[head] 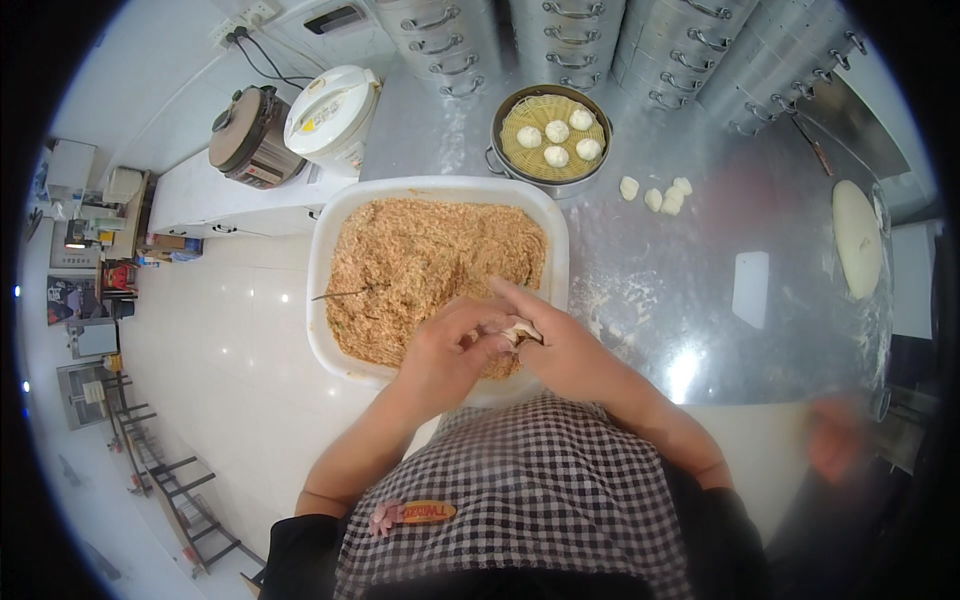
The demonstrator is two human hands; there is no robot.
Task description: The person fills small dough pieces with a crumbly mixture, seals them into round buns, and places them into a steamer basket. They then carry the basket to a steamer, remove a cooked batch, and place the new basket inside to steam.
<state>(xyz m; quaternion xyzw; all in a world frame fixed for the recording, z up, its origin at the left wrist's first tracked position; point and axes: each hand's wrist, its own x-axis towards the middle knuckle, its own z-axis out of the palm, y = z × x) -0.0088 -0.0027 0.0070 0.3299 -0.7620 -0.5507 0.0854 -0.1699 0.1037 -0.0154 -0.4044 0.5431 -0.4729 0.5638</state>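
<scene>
My left hand [457, 345] and my right hand [559, 349] meet over the near right part of a white plastic tub [559, 217] of minced filling [427, 262]. Between their fingers both hold a dough wrapper [520, 330], its edge partly gathered; the fingers hide much of it. A thin stick or utensil handle [341, 293] lies in the filling at the left. Beyond the tub, several pleated buns [556, 131] sit on a woven mat [525, 112] in a round metal steamer [496, 124]. Several small dough pieces [653, 199] lie on the steel table right of the steamer.
A dough log [857, 238] and a white dough scraper [751, 289] lie on the floured steel table [675, 255]. Steamer stacks [568, 37] stand at the back. A pressure cooker [255, 139] and a white rice cooker [332, 112] are back left. A blurred person's hand [834, 435] shows at lower right.
</scene>
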